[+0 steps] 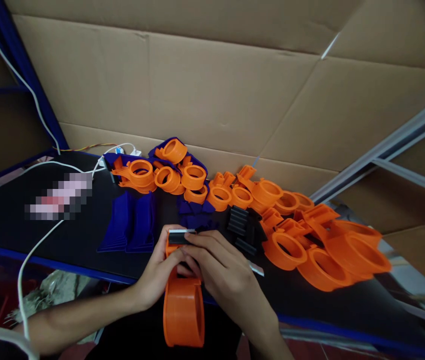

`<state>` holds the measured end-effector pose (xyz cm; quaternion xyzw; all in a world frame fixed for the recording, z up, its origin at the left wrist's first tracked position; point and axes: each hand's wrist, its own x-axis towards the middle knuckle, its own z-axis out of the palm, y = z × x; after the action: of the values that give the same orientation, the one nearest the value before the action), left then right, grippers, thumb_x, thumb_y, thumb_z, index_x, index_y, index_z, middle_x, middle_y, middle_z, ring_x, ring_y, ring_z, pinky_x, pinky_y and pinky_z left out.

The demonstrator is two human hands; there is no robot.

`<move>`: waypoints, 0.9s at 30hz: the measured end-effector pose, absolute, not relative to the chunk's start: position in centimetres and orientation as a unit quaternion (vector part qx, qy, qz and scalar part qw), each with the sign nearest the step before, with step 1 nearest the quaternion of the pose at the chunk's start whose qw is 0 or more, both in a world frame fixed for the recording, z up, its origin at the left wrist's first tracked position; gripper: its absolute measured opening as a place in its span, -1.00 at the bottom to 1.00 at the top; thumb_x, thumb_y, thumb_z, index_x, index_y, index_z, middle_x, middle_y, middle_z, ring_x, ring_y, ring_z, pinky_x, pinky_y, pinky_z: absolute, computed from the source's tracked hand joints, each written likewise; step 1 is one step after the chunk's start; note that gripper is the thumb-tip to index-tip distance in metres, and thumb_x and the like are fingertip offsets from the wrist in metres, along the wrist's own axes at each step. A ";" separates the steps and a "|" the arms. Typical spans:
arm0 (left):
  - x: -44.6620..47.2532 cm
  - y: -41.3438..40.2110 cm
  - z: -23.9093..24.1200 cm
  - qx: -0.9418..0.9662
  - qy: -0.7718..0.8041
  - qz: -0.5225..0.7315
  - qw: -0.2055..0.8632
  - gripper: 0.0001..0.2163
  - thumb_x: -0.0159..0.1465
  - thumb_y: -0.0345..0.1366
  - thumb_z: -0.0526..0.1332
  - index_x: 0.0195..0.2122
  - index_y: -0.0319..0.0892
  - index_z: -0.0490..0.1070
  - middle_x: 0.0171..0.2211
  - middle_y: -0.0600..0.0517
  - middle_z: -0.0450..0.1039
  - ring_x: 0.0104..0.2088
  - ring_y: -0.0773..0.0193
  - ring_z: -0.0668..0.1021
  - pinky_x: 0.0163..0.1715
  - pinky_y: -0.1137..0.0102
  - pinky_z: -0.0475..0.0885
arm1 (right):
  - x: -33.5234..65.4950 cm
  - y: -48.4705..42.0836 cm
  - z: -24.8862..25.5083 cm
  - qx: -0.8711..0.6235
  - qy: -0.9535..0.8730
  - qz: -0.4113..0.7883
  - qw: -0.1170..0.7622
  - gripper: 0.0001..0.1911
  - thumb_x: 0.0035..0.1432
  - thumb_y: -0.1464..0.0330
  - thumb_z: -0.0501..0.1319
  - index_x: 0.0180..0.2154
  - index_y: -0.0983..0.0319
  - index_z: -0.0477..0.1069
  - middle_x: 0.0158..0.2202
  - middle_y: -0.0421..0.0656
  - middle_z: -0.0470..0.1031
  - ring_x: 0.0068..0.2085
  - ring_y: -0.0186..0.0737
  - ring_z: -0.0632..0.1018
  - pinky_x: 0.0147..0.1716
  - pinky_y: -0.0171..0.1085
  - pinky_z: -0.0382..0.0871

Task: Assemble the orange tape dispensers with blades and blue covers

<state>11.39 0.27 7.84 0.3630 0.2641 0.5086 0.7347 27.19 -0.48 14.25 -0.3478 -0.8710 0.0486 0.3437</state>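
Both hands are wrapped around an orange packing-tape dispenser (182,315) just over the table's front edge. Its round ring hangs toward me and its narrow end points away. A silvery serrated blade (180,231) tops that end, with a black piece (176,238) right below it. My left hand (159,267) grips the dispenser's left side, its thumb across the body. My right hand (220,260) closes over the other side, fingertips at the black piece. Fingers hide the middle of the dispenser.
More orange dispensers (285,250) pile up along the right and back of the black table (129,265). Blue curved parts (142,220) lie at left, ribbed black pieces (238,221) right of centre. White cables (22,270) run along the left; a cardboard wall (212,85) stands behind.
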 end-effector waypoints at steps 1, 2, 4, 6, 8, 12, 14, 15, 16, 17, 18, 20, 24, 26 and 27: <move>11.4 0.3 7.9 0.357 0.264 0.509 0.738 -0.67 0.33 -0.29 0.23 0.05 -0.01 0.15 -0.40 0.11 0.56 -0.43 0.27 0.66 -0.38 0.41 0.56 | 27.1 -0.5 14.3 -0.351 -0.873 0.048 0.336 -0.82 0.33 0.48 0.17 -0.10 0.24 0.51 -0.03 -0.01 0.58 -0.02 -0.08 0.55 -0.03 -0.07 0.53; 11.4 0.3 7.9 0.353 0.263 0.507 0.741 -0.68 0.33 -0.30 0.23 0.05 -0.02 0.15 -0.41 0.11 0.56 -0.44 0.26 0.65 -0.39 0.42 0.55 | 27.0 -0.5 14.4 -0.358 -0.870 0.052 0.335 -0.82 0.32 0.48 0.17 -0.09 0.24 0.51 -0.03 -0.01 0.58 -0.03 -0.08 0.55 -0.03 -0.06 0.53; 11.3 0.4 8.0 0.348 0.261 0.505 0.746 -0.70 0.35 -0.29 0.20 0.04 -0.04 0.15 -0.45 0.10 0.56 -0.46 0.24 0.66 -0.43 0.44 0.53 | 27.1 -0.3 14.5 -0.367 -0.861 0.068 0.347 -0.79 0.33 0.50 0.15 -0.08 0.22 0.51 -0.03 -0.04 0.59 -0.04 -0.13 0.57 -0.02 -0.09 0.53; 11.2 0.6 7.9 0.348 0.247 0.501 0.753 -0.73 0.37 -0.27 0.16 0.05 -0.05 0.14 -0.48 0.08 0.56 -0.47 0.20 0.66 -0.45 0.43 0.53 | 27.6 0.0 14.5 -0.361 -0.853 0.094 0.367 -0.74 0.33 0.52 0.14 -0.07 0.17 0.52 0.01 -0.08 0.58 -0.01 -0.17 0.58 0.01 -0.12 0.52; 11.2 0.7 7.7 0.343 0.217 0.493 0.770 -0.75 0.38 -0.24 0.12 0.05 -0.05 0.15 -0.47 0.06 0.57 -0.48 0.17 0.66 -0.47 0.37 0.56 | 28.3 0.2 14.6 -0.360 -0.836 0.119 0.398 -0.73 0.32 0.54 0.14 -0.09 0.15 0.53 0.01 -0.11 0.58 0.00 -0.20 0.58 0.00 -0.17 0.52; 11.0 1.0 7.4 0.320 0.184 0.479 0.796 -0.78 0.35 -0.24 0.12 0.00 -0.08 0.20 -0.31 0.01 0.60 -0.49 0.17 0.65 -0.48 0.23 0.61 | 29.0 0.6 15.0 -0.377 -0.809 0.155 0.423 -0.73 0.32 0.54 0.15 -0.10 0.15 0.54 -0.13 -0.14 0.60 -0.07 -0.23 0.59 -0.09 -0.24 0.52; 10.9 1.1 7.5 0.309 0.195 0.473 0.802 -0.78 0.35 -0.23 0.10 0.00 -0.10 0.21 -0.39 0.04 0.58 -0.51 0.19 0.63 -0.45 0.21 0.61 | 29.1 0.7 15.2 -0.377 -0.815 0.181 0.400 -0.70 0.33 0.53 0.14 -0.05 0.12 0.54 -0.11 -0.16 0.59 -0.06 -0.25 0.58 -0.07 -0.26 0.50; 10.8 1.2 7.6 0.299 0.204 0.467 0.807 -0.78 0.36 -0.22 0.09 0.00 -0.11 0.22 -0.46 0.05 0.56 -0.53 0.20 0.62 -0.44 0.20 0.61 | 29.2 0.9 15.3 -0.377 -0.820 0.195 0.385 -0.68 0.33 0.53 0.13 -0.02 0.10 0.53 -0.08 -0.17 0.58 -0.05 -0.26 0.57 -0.05 -0.26 0.49; 10.8 1.3 7.7 0.286 0.213 0.459 0.813 -0.77 0.36 -0.21 0.08 0.00 -0.14 0.23 -0.51 0.07 0.53 -0.54 0.20 0.61 -0.43 0.20 0.61 | 29.4 1.0 15.3 -0.379 -0.823 0.208 0.369 -0.65 0.34 0.52 0.11 0.02 0.07 0.52 -0.05 -0.18 0.57 -0.03 -0.27 0.57 -0.03 -0.26 0.48; 10.7 1.4 7.8 0.273 0.223 0.452 0.819 -0.76 0.36 -0.20 0.07 0.00 -0.16 0.25 -0.54 0.07 0.51 -0.55 0.21 0.59 -0.43 0.21 0.61 | 29.7 1.2 15.3 -0.384 -0.825 0.217 0.353 -0.63 0.36 0.51 0.09 0.05 0.05 0.50 -0.02 -0.19 0.56 -0.02 -0.28 0.56 -0.02 -0.26 0.47; 10.7 1.5 7.9 0.261 0.231 0.447 0.824 -0.75 0.36 -0.19 0.07 -0.01 -0.19 0.26 -0.55 0.06 0.50 -0.56 0.22 0.58 -0.43 0.22 0.61 | 30.1 1.5 15.3 -0.392 -0.826 0.220 0.339 -0.61 0.37 0.50 0.07 0.08 0.03 0.48 0.00 -0.19 0.55 -0.01 -0.27 0.56 -0.01 -0.26 0.47; 10.7 1.5 8.0 0.258 0.240 0.446 0.823 -0.74 0.34 -0.18 0.09 -0.02 -0.21 0.28 -0.52 0.03 0.51 -0.57 0.22 0.58 -0.45 0.23 0.60 | 31.1 2.1 15.0 -0.432 -0.819 0.197 0.322 -0.62 0.40 0.46 0.05 0.10 0.03 0.47 0.00 -0.18 0.54 -0.01 -0.25 0.56 -0.02 -0.23 0.46; 10.9 1.1 7.9 0.305 0.233 0.475 0.792 -0.79 0.33 -0.20 0.12 -0.08 -0.16 0.28 -0.31 -0.04 0.60 -0.58 0.23 0.59 -0.51 0.23 0.60 | 33.1 3.3 13.8 -0.536 -0.800 0.102 0.251 -0.72 0.34 0.37 0.17 0.04 0.09 0.52 -0.07 -0.11 0.55 -0.04 -0.10 0.55 -0.02 -0.10 0.45; 11.0 0.9 7.8 0.319 0.226 0.487 0.781 -0.82 0.33 -0.22 0.12 -0.09 -0.14 0.28 -0.24 -0.05 0.60 -0.58 0.25 0.60 -0.51 0.22 0.61 | 33.5 3.7 13.2 -0.547 -0.810 0.088 0.192 -0.75 0.27 0.36 0.26 -0.02 0.12 0.55 -0.09 -0.11 0.57 -0.02 -0.05 0.55 0.00 -0.07 0.44; 11.0 0.9 7.8 0.322 0.224 0.490 0.779 -0.83 0.33 -0.22 0.12 -0.09 -0.14 0.28 -0.23 -0.05 0.61 -0.57 0.26 0.60 -0.50 0.23 0.61 | 33.5 3.8 13.0 -0.545 -0.817 0.087 0.166 -0.76 0.23 0.37 0.30 -0.05 0.13 0.56 -0.09 -0.11 0.58 -0.01 -0.03 0.55 0.00 -0.07 0.43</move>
<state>11.03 0.87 7.76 0.3218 0.2238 0.4899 0.7787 33.52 3.78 13.01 -0.5452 -0.8170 0.0874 0.1664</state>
